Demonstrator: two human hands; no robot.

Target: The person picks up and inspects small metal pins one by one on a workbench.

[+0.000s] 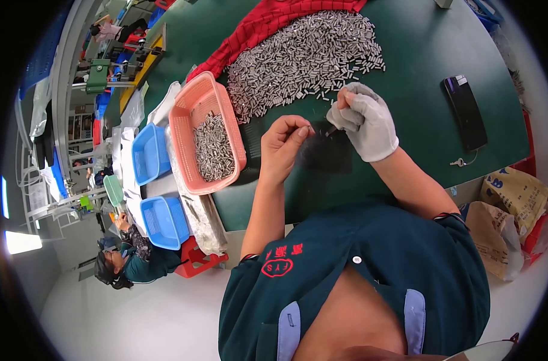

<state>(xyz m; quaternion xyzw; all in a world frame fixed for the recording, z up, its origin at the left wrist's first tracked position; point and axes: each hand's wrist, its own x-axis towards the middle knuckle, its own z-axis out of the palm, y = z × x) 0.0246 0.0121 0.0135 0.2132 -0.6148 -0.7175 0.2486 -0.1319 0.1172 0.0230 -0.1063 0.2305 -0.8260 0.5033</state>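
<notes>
My left hand (pixel 283 143) is bare and closed in a pinch, with a small shiny metal piece (pixel 311 129) at the fingertips. A white glove covers most of my right hand (pixel 365 120), leaving some fingertips bare. That hand is closed around a short dark tool (pixel 330 131), whose tip points toward my left fingertips; its exact kind is too small to make out. Between and below both hands lies a dark, thin sheet (pixel 325 157). Just beyond them spreads a large heap of short metal cylinders (pixel 304 60), partly on a red checked cloth (pixel 250 36).
A pink basket (pixel 179 141) with more metal cylinders stands left of my left hand. Two blue baskets (pixel 150 153) sit farther left. On the green table (pixel 418 66), a black phone (pixel 466 111) and a key (pixel 458 162) lie at right. A co-worker (pixel 132 259) sits at left.
</notes>
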